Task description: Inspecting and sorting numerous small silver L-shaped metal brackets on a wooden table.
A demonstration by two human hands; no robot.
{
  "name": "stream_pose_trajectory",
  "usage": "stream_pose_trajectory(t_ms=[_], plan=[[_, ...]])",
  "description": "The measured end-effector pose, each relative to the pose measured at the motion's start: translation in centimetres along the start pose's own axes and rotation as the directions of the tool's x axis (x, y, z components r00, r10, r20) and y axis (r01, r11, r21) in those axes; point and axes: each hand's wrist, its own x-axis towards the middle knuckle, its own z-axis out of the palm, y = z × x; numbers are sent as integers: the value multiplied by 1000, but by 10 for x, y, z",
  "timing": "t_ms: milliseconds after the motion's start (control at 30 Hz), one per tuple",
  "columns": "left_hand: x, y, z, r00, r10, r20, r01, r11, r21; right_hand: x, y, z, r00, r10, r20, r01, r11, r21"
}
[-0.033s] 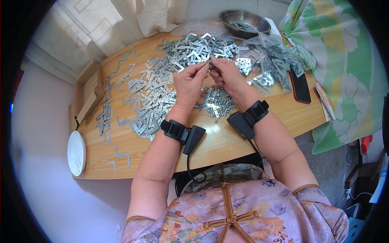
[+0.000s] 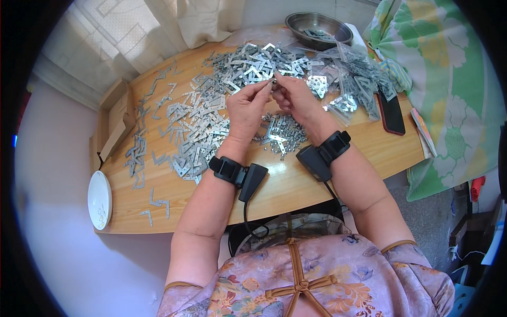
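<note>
My left hand (image 2: 246, 109) and my right hand (image 2: 299, 99) meet fingertip to fingertip above the middle of the table. Both are closed in a pinch around something small and dark, too hidden by the fingers to name. Beyond and to the left of them spreads a big heap of silvery L-shaped metal brackets (image 2: 203, 129). Just below the hands lies a pile of small shiny metal pieces (image 2: 291, 136), perhaps screws or nuts. A bright L-shaped bracket (image 2: 275, 138) rests on that pile. Each wrist wears a black strap with a boxy device.
Loose brackets (image 2: 138, 150) lie in a scattered band at left, near an open cardboard box (image 2: 117, 113) and a white bowl (image 2: 99, 201). Clear plastic bags of metal parts (image 2: 356, 66), a black phone (image 2: 391, 113) and a steel basin (image 2: 296, 24) occupy the right and far side.
</note>
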Motion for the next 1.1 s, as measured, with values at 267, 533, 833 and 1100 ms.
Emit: stream_pose_trajectory(t_ms=[267,533,833,1100], plan=[[2,-3,-3,999,-40,37,44,992,-117,-1,-2,0,999,-36,33,38,998,-57],[2,-1,-3,993,-93,66,104,978,-183,-1,-2,0,999,-32,31,34,997,-75],[3,-6,-7,974,-214,69,224,933,-282,-2,-3,0,999,33,14,-31,994,-106],[8,-4,-16,952,-286,109,306,896,-322,6,1,-4,979,-198,-52,172,933,-317]])
